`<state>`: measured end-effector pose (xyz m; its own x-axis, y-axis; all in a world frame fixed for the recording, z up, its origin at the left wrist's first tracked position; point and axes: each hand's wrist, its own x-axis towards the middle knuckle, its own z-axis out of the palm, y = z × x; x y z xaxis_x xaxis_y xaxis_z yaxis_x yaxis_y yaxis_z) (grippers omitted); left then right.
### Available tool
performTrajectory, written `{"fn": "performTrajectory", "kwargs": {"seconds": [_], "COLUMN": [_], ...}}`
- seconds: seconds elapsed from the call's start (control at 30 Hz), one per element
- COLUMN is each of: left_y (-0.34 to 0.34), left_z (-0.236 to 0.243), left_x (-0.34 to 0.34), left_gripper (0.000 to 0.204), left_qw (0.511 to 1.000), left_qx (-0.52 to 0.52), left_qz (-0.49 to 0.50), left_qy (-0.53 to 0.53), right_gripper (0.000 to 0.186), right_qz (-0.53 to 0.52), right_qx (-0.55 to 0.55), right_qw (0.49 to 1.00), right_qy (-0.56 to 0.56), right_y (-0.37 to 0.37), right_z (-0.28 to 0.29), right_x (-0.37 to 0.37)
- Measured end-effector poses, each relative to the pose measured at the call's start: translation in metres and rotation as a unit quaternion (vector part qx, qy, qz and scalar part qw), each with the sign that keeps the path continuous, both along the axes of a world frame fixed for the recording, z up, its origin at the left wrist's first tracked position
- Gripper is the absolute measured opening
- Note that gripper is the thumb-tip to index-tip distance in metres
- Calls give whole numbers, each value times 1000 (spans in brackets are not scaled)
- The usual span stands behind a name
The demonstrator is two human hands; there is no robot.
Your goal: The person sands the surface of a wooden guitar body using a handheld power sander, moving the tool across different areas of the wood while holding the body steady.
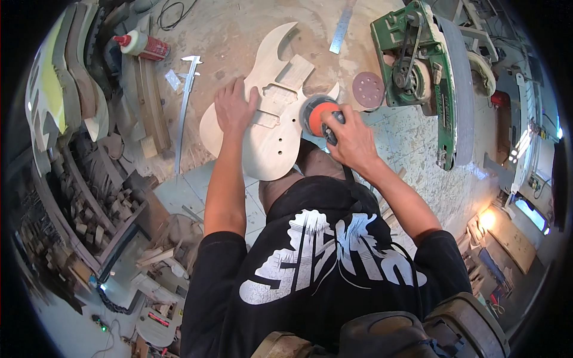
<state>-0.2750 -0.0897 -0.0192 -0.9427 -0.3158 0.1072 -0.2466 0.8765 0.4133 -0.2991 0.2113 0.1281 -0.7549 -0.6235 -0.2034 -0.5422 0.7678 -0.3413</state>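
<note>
A pale wooden electric guitar body (pixel 277 152) lies over the table's near edge, with routed pockets, several round holes and two curved horns. My left hand (pixel 234 106) rests on its left side, fingers laid along the wood and the thumb apart. My right hand (pixel 353 138) is wrapped round a small orange and black orbital sander (pixel 315 119) at the body's right edge. The sander is tilted against that edge; where its pad meets the wood is partly hidden.
The wooden workbench (pixel 221 36) carries a caliper (pixel 187 98), glue bottle (pixel 143 46), steel ruler (pixel 341 30) and perforated sanding disc (pixel 367 89). A green belt-driven machine (pixel 412 71) stands at right. Curved wooden pieces (pixel 74 65) and offcuts crowd the left.
</note>
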Motion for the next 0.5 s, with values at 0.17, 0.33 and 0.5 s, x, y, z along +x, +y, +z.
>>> {"fn": "performTrajectory", "kwargs": {"seconds": [0.17,0.33,0.5], "left_y": [2,2,2], "left_z": [3,2,2], "left_x": [3,2,1], "left_gripper": [55,56,56], "left_qw": [1000,1000,999], "left_qx": [0,-2,-1], "left_qz": [19,18,20], "left_qy": [-24,-15,-31], "right_gripper": [68,63,60], "right_qz": [61,58,62], "right_qx": [32,-5,11], "right_qw": [995,997,997], "right_qy": [-67,-41,-37], "right_y": [2,10,-2], "right_z": [12,8,17], "right_x": [16,21,17]}}
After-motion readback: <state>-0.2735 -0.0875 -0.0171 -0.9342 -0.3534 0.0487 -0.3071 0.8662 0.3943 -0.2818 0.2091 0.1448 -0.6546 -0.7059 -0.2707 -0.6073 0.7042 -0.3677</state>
